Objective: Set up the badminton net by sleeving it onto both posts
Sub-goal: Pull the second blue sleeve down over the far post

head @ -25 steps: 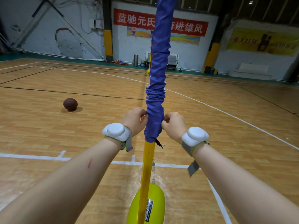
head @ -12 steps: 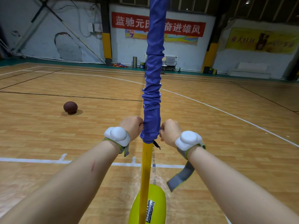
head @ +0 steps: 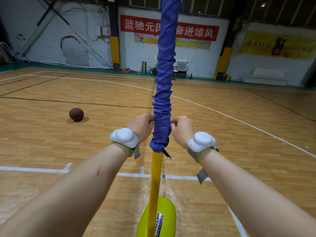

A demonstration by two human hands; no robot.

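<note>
A yellow post (head: pixel 156 178) rises from a yellow-green base (head: pixel 168 212) straight in front of me. The blue net sleeve (head: pixel 164 82) covers the post's upper part and is bunched in folds just above my hands. Its lower hem ends a little below my wrists, where a dark cord end (head: pixel 168 154) hangs out. My left hand (head: pixel 141 126) pinches the sleeve fabric on its left side, and my right hand (head: pixel 182 128) pinches it on the right. Both wrists carry white sensor bands. A thin strip of net hangs down beside the post below the hem.
A brown basketball (head: pixel 76 114) lies on the wooden court to the left. White court lines cross the floor near the base. Benches, a bin and small items stand along the far wall under a red banner.
Both hands have shifted up the sleeve and gripped it higher, so the hem now hangs below the wrists. The view has tilted slightly.
</note>
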